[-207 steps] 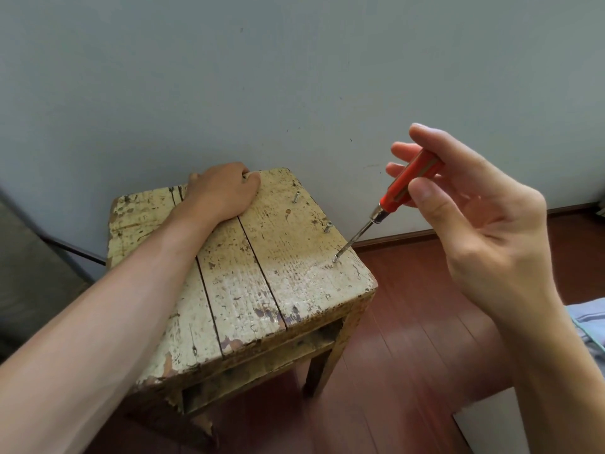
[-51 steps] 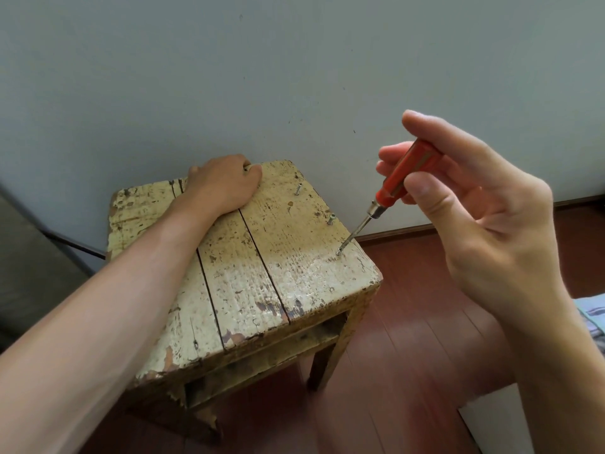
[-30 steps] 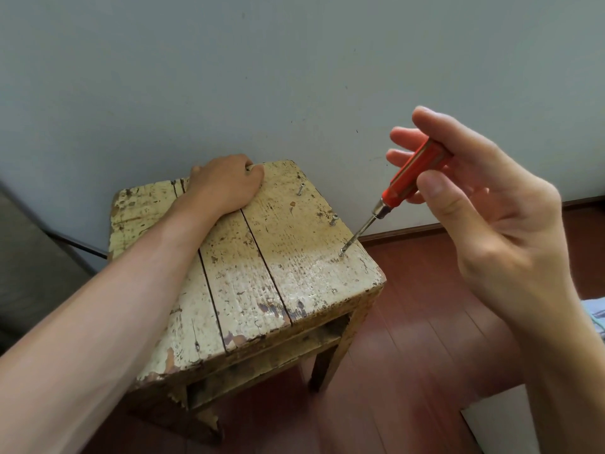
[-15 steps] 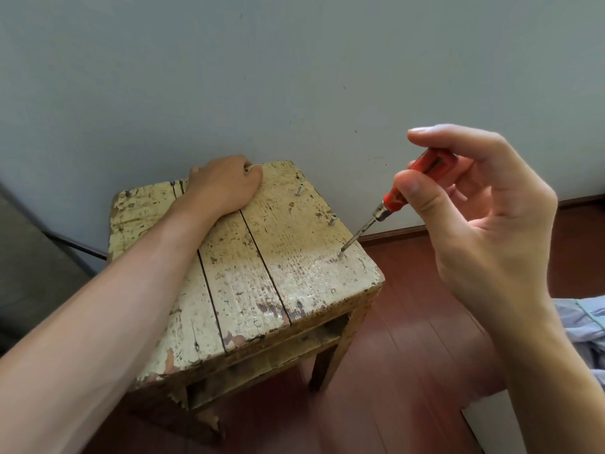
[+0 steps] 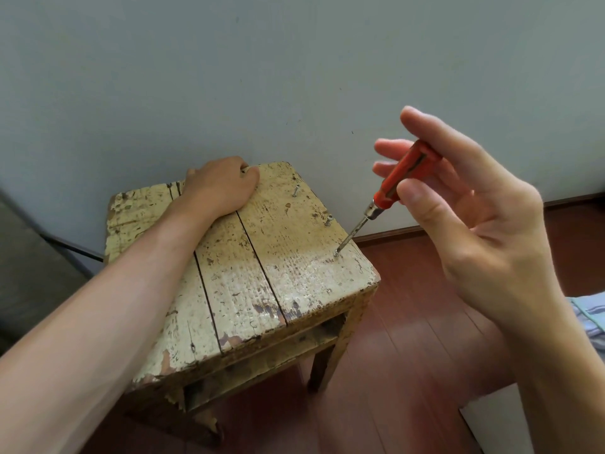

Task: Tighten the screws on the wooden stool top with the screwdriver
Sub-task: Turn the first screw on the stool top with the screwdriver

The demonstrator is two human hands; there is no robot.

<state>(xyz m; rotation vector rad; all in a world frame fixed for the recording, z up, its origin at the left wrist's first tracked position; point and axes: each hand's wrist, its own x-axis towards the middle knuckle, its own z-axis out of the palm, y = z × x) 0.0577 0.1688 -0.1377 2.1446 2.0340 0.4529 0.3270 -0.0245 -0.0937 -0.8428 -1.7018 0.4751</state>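
In the head view, your left hand (image 5: 219, 188) lies palm down at the far edge of the stool top (image 5: 262, 273) with its fingers hooked over that edge. I judge this steadies the stool against the push and twist. Your right hand (image 5: 484, 231) pinches the red handle of the screwdriver (image 5: 402, 178) between the thumb and the first fingertips, with the other fingers loosely spread. That light hold suits rolling the handle more than bearing down. The shaft slants down and to the left, and its tip sits on the near screw (image 5: 336, 254), close to the right edge of the right-hand plank. That screw looks almost flush. The middle screw (image 5: 329, 220) and the far screw (image 5: 295, 191) stand proud along the same edge and are probably next. The top is three worn planks with flaking cream paint and open gaps, and the tip could skid on the glossy patch. The stool stands against a plain grey wall (image 5: 294, 77) on a red-brown wooden floor (image 5: 409, 322) with a dark skirting board (image 5: 393, 232). A striped cloth (image 5: 589, 316) shows on the right.
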